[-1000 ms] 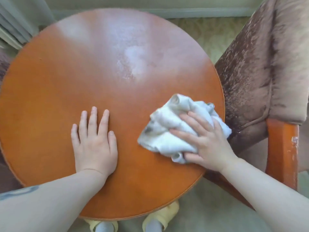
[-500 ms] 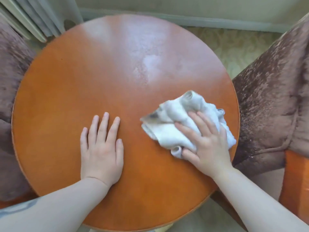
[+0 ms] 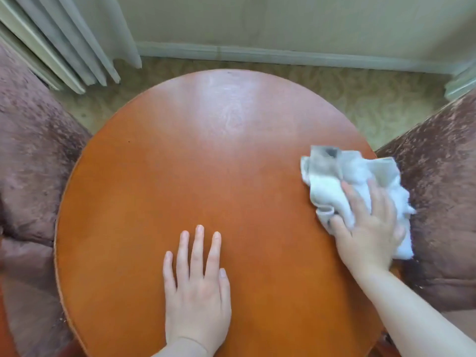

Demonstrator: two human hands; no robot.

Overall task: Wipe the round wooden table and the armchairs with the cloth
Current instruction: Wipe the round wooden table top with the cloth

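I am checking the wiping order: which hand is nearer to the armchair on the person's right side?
The right hand. It presses the cloth at the table edge beside the right armchair. The left hand lies flat near the table's middle, farther away.

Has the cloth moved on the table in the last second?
Yes. The cloth has slid right to the table edge, overhanging toward the right armchair.

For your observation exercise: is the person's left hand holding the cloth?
No. The left hand lies flat and bare on the round table, while the right hand presses the white cloth near the right edge.
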